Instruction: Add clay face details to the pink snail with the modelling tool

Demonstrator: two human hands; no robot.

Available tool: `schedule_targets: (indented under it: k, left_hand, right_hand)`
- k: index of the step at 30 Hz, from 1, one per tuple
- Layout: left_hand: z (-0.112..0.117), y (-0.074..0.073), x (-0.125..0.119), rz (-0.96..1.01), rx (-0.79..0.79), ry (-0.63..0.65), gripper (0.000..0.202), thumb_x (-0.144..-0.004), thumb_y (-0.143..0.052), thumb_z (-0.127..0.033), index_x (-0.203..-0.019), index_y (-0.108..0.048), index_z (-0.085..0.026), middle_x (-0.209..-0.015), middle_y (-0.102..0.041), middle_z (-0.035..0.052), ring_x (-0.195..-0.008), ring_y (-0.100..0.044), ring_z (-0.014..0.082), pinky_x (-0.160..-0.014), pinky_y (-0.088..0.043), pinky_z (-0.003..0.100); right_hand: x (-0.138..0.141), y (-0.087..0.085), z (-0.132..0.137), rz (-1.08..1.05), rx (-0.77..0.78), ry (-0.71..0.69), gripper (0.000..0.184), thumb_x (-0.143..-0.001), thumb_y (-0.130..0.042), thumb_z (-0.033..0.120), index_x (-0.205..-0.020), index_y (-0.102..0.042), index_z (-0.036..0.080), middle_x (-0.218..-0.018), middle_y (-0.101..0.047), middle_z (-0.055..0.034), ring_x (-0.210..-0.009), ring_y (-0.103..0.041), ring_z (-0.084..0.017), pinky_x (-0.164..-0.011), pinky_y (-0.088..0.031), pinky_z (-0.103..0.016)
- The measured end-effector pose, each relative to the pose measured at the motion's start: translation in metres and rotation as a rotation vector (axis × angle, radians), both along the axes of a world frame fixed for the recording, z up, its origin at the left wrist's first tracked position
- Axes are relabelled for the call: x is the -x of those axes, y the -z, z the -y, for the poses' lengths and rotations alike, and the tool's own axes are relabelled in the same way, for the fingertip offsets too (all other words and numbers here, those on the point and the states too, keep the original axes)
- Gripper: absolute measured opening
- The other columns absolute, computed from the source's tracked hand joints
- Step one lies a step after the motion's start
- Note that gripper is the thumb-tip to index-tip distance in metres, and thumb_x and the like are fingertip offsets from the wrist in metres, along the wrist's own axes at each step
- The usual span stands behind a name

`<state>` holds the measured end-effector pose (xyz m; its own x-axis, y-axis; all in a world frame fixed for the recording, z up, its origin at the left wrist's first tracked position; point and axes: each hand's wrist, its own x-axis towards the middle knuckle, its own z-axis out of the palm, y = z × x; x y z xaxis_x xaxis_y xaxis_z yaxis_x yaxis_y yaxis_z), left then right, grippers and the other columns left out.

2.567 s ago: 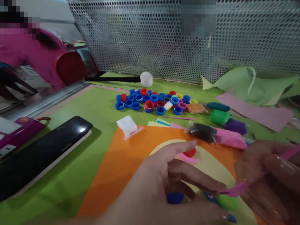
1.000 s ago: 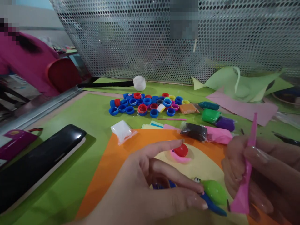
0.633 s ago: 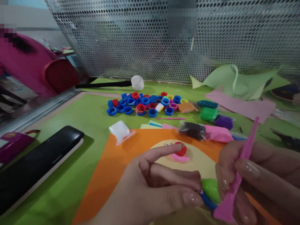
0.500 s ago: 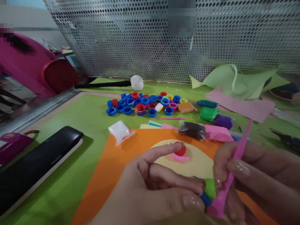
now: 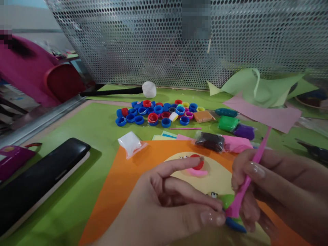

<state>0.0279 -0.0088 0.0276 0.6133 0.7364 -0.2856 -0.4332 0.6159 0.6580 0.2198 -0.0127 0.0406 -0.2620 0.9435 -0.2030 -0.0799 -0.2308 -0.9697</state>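
Observation:
My left hand [image 5: 166, 201] rests on the orange sheet [image 5: 128, 181], forefinger stretched toward a red cap [image 5: 197, 163], the other fingertips steadying a green and blue clay figure [image 5: 229, 205] on the pale yellow disc [image 5: 217, 177]. My right hand [image 5: 279, 191] grips a pink modelling tool [image 5: 248, 179], whose flat tip presses on the green clay. The red cap sits on a pink clay strip [image 5: 197, 172].
Several bottle caps [image 5: 156, 112] lie ahead, with bagged clay in white [image 5: 131, 142], black [image 5: 208, 141], pink [image 5: 237, 143], green [image 5: 228, 123], purple [image 5: 243, 131] and orange [image 5: 203, 116]. A black case [image 5: 38, 181] lies left. Paper scraps [image 5: 261, 94] sit right. Mesh screen [image 5: 164, 41] stands behind; a person in pink [image 5: 25, 68] is beyond it.
My right hand turned the pink tool from upright to slanted and brought its tip down onto the green clay. My left fingers stayed on the figure.

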Motion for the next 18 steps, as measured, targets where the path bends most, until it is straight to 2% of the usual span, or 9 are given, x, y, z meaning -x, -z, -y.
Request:
schedule_targets:
  k: [6, 10, 14, 18]
  left_hand:
    - [-0.001, -0.005, -0.002, -0.048, 0.018, -0.05, 0.04, -0.063, -0.076, -0.007, -0.097, -0.066, -0.026, -0.066, -0.074, -0.006, -0.071, -0.07, 0.0085, -0.07, -0.051, 0.015]
    - [-0.001, -0.005, -0.003, -0.031, 0.022, -0.07, 0.039, -0.063, -0.074, -0.002, -0.095, -0.067, -0.025, -0.066, -0.074, -0.0055, -0.072, -0.07, 0.0096, -0.071, -0.052, 0.016]
    - [-0.001, -0.008, -0.003, -0.084, 0.025, -0.096, 0.041, -0.061, -0.075, -0.004, -0.095, -0.068, -0.025, -0.063, -0.074, -0.005, -0.07, -0.07, 0.0103, -0.071, -0.053, 0.018]
    - [-0.004, -0.014, -0.003, -0.167, 0.041, -0.165, 0.037, -0.055, -0.081, -0.01, -0.088, -0.069, -0.023, -0.058, -0.073, -0.0032, -0.065, -0.07, 0.0113, -0.064, -0.054, 0.016]
  right_hand:
    - [-0.002, 0.001, 0.005, 0.053, 0.006, 0.006, 0.028, -0.077, -0.062, 0.051, -0.064, -0.068, 0.027, -0.047, -0.065, 0.0006, -0.037, -0.06, -0.012, -0.037, -0.05, -0.013]
    - [-0.013, -0.003, 0.003, 0.242, -0.115, 0.111, 0.03, -0.078, -0.059, 0.052, -0.064, -0.067, 0.026, -0.045, -0.064, -0.0001, -0.036, -0.058, -0.013, -0.034, -0.047, -0.016]
    - [-0.03, 0.003, -0.005, 0.37, -0.171, 0.15, 0.03, -0.078, -0.061, 0.05, -0.069, -0.069, 0.023, -0.052, -0.065, -0.0028, -0.046, -0.059, -0.013, -0.045, -0.051, -0.017]
    - [-0.038, 0.02, -0.007, 0.294, -0.062, 0.359, 0.034, -0.066, -0.071, 0.053, -0.062, -0.069, 0.019, -0.058, -0.067, -0.0073, -0.053, -0.062, -0.017, -0.05, -0.054, -0.022]
